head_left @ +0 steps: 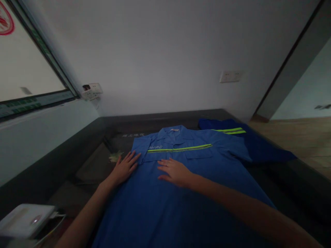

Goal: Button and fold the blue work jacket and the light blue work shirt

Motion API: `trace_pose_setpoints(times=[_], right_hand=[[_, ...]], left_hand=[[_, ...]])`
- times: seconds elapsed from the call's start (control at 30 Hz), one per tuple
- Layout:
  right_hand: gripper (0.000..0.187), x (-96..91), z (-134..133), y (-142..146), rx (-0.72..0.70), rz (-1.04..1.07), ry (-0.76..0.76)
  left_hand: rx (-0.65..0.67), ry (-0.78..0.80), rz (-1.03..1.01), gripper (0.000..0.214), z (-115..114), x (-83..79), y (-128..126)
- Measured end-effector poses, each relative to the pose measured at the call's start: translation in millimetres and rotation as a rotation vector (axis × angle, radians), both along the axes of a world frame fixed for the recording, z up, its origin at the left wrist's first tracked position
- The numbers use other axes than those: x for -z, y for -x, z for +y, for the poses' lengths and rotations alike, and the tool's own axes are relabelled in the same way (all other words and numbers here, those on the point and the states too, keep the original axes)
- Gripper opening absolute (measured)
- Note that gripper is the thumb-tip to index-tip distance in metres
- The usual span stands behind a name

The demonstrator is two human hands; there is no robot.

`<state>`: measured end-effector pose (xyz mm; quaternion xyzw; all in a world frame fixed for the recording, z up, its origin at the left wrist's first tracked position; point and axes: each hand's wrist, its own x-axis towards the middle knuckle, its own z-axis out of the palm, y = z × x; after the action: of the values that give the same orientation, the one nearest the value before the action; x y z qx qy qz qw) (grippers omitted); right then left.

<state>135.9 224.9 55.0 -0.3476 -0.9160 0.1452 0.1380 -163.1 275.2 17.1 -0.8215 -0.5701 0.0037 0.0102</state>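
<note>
A blue work shirt (pixel 165 193) with a collar and a yellow-green stripe across the chest lies spread out, front side up. Its sleeve on the left is folded inward over the chest, while the one on the right stretches outward. My left hand (pixel 126 167) rests flat on the shirt's left edge at the folded sleeve, fingers spread. On the chest just below the stripe lies my right hand (pixel 176 172), its fingers extended and apart. Neither hand grips the cloth.
A darker blue garment (pixel 266 148) with yellow-green bands lies partly beneath the right sleeve. The dark table (pixel 85 137) meets the wall behind. A white device (pixel 26 220) with a cable sits at the lower left. Wall sockets (pixel 230 76) are beyond the table.
</note>
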Motion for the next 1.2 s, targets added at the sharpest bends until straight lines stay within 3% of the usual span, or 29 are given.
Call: trace_pose_setpoints(times=[0.17,0.3,0.43,0.53,0.67,0.8,0.87,0.97,1.07,1.2], right_hand=[[0.056,-6.2,-33,-64,0.194,0.001,0.057],[0.053,-4.7,-51,-100,0.303,0.047,0.045],[0.042,-5.1,-58,-136,0.462,0.19,-0.007],[0.033,-12.9,-52,-166,0.608,0.334,-0.11],[0.029,-27.2,-34,-211,0.813,0.394,-0.245],[0.029,-28.2,-22,-251,1.068,0.228,-0.352],[0.029,-25.9,-23,-264,1.194,0.095,-0.328],[0.032,-26.3,-30,-274,1.364,-0.075,-0.176],[0.039,-29.2,-36,-276,1.458,-0.167,0.003],[0.047,-25.8,-34,-276,1.444,-0.203,0.216]], left_hand=[[-0.022,-0.177,-0.012,0.05,64,-13.9,-30],[-0.058,-0.111,-0.003,0.051,103,1.4,-53],[-0.096,-0.021,0.009,0.052,112,22.2,-54],[-0.12,-0.021,0.025,0.052,113,28.3,-50],[-0.148,-0.087,0.007,0.051,109,26.2,-49],[-0.134,-0.315,-0.075,0.053,101,10.1,-68],[-0.077,-0.413,-0.124,0.052,101,-4.6,-93],[0.122,-0.466,-0.18,0.043,108,-30.8,-156],[0.373,-0.379,-0.249,0.032,117,-57.3,-244],[0.621,-0.143,-0.285,0.03,115,-82.7,-377]])
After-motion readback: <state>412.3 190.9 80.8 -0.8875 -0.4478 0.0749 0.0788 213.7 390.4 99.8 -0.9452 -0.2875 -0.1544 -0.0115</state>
